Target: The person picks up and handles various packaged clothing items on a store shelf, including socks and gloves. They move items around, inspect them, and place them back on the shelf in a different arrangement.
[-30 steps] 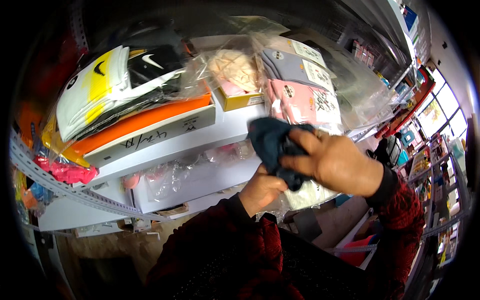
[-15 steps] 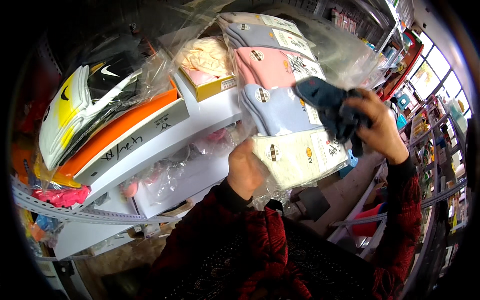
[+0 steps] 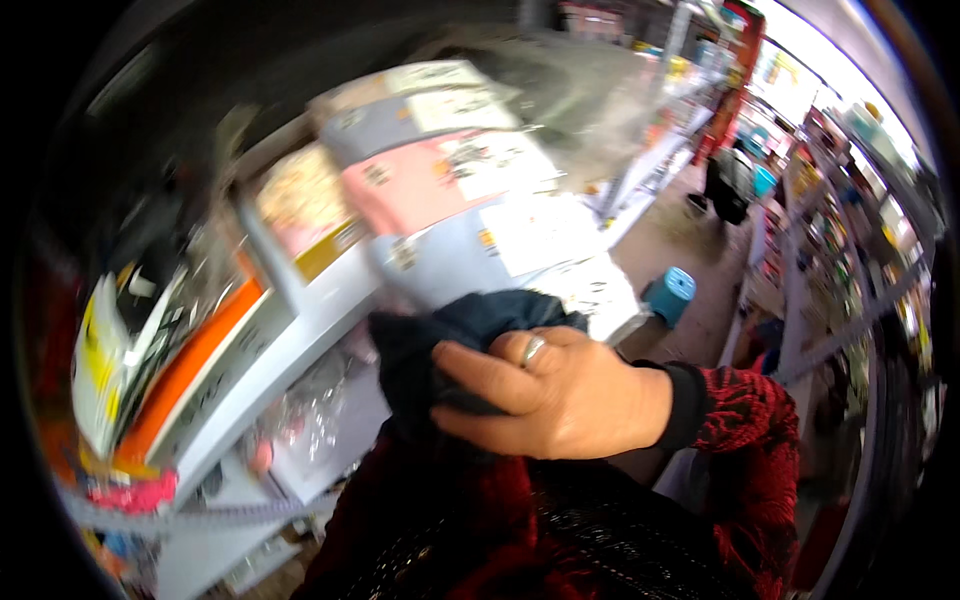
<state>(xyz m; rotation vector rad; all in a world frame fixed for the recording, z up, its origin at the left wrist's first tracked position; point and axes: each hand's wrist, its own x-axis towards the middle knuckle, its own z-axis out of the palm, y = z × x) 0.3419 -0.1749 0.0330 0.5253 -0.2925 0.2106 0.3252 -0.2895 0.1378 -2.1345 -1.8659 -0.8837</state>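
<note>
My right hand (image 3: 545,395), a ring on one finger, is closed on a dark navy cloth (image 3: 450,335) bunched in its fingers. The cloth lies over the near end of a bagged stack of folded socks (image 3: 405,185) and covers part of it. The socks are in pink, grey-blue and cream, with white paper labels, and lie in clear plastic. My left hand is hidden, and the cloth and my right hand cover the place where it would show. The picture is smeared by motion.
Left of the socks, a box with a yellow side (image 3: 325,250) holds peach cloth. Further left, an orange box (image 3: 195,370) stands beside white-and-yellow bagged socks (image 3: 98,365). A blue stool (image 3: 671,295) stands on the aisle floor. Stocked shelves (image 3: 835,250) line the right.
My right hand brought the dark cloth down and left, across the near end of the sock stack. My left hand went out of sight. The view has shifted.
</note>
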